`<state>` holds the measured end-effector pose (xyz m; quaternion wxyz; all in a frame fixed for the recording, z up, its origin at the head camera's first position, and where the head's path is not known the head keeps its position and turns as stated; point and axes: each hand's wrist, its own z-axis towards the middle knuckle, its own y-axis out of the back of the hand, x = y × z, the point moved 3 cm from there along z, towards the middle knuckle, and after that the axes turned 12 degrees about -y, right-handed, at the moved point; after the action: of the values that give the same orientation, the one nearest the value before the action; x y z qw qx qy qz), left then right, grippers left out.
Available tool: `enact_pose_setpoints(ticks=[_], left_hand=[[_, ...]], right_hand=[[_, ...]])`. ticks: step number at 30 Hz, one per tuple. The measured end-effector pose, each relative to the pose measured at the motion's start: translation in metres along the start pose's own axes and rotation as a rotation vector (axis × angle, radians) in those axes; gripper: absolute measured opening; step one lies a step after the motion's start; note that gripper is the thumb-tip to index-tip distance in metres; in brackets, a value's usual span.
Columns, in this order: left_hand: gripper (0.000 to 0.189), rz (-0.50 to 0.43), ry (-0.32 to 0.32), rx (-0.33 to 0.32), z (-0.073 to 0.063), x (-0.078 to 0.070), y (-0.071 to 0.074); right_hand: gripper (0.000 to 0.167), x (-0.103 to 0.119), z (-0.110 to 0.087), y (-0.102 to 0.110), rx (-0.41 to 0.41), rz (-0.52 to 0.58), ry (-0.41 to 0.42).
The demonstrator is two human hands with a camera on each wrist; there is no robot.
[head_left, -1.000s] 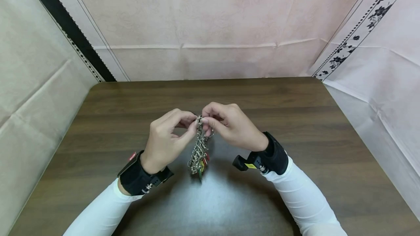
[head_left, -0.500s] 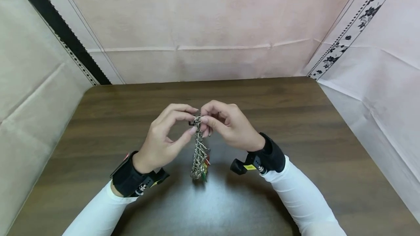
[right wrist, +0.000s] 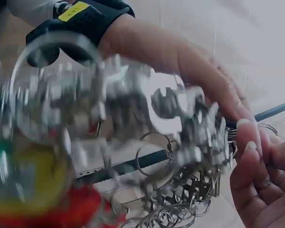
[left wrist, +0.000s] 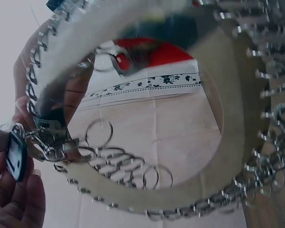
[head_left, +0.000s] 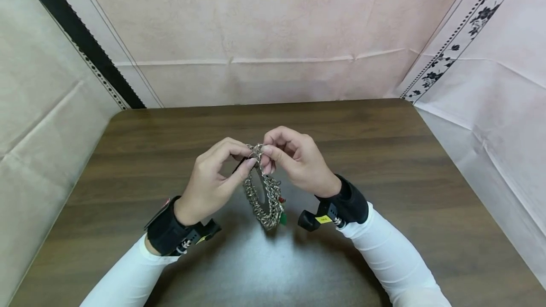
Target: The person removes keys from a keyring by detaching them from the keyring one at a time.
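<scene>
A loop strung with many silvery key rings hangs over the middle of the table, its top between my two hands. In the left wrist view the band of the loop looks pale and wide, with metal rings round its edge. My left hand pinches a small black tag at the loop's top. My right hand pinches the loop at its top right side. Low on the loop hang a red tag, a yellow tag and a green tag. Fingertip contact is partly hidden.
A brown wooden table lies under both hands. Pale cloth surrounds its back and sides, with a black band at the left and a floral strip at the right.
Left fingers have closed from a spread pose onto the black tag. The loop has turned from a narrow edge-on bundle to show its opening. The right hand keeps its pinch.
</scene>
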<state>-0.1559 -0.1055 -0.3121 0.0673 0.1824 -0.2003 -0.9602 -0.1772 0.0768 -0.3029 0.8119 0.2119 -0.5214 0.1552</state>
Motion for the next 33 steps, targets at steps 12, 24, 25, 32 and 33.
enact_pose_setpoints(ticks=[12, 24, 25, 32, 33], left_hand=[[0.012, 0.109, 0.008, -0.017, 0.000, -0.002, 0.000], [0.023, 0.196, -0.123, 0.131, 0.004, -0.009, 0.006], [0.025, 0.197, -0.134, 0.138, 0.004, -0.010, 0.005], [0.026, 0.175, -0.134, 0.163, 0.003, -0.008, 0.003], [0.026, 0.172, -0.132, 0.164, 0.003, -0.008, 0.003]], right_hand=[[0.004, 0.002, 0.001, -0.002, 0.075, -0.053, -0.057], [0.005, 0.009, -0.001, -0.006, 0.141, -0.232, -0.006], [0.004, 0.010, -0.002, -0.006, 0.141, -0.255, 0.002], [0.003, 0.015, -0.004, -0.006, 0.140, -0.435, 0.042], [0.003, 0.015, -0.004, -0.005, 0.147, -0.441, 0.042]])
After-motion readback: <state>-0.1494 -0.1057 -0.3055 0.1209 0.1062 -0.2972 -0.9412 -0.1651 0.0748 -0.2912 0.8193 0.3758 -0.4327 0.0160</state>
